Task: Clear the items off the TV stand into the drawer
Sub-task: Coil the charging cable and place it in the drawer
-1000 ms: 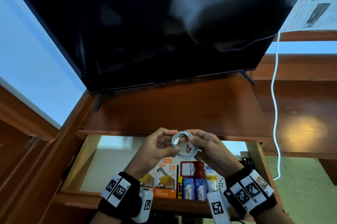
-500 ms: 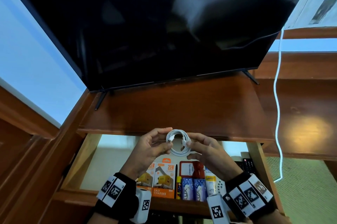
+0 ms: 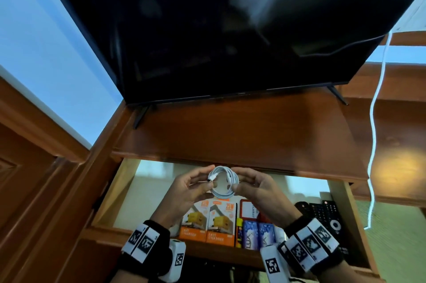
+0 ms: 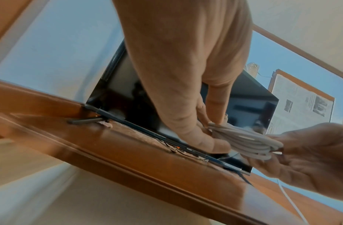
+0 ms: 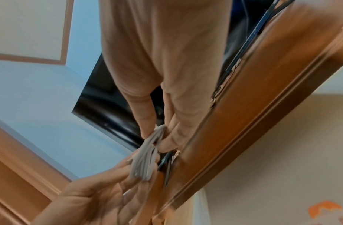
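Both hands hold the coiled cable [image 3: 223, 181] between them above the open drawer [image 3: 119, 192]: left hand [image 3: 187, 187] pinches its left side, right hand [image 3: 258, 187] pinches its right. Boxes [image 3: 208, 222] and remotes [image 3: 327, 213] lie in the drawer below. Beyond, stand [image 3: 230, 135] and TV [image 3: 207, 29].

A home living room: television [image 3: 219, 29] on a wooden TV stand [image 3: 242, 135].

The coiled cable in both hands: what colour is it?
White; the coiled cable shows best in the head view.
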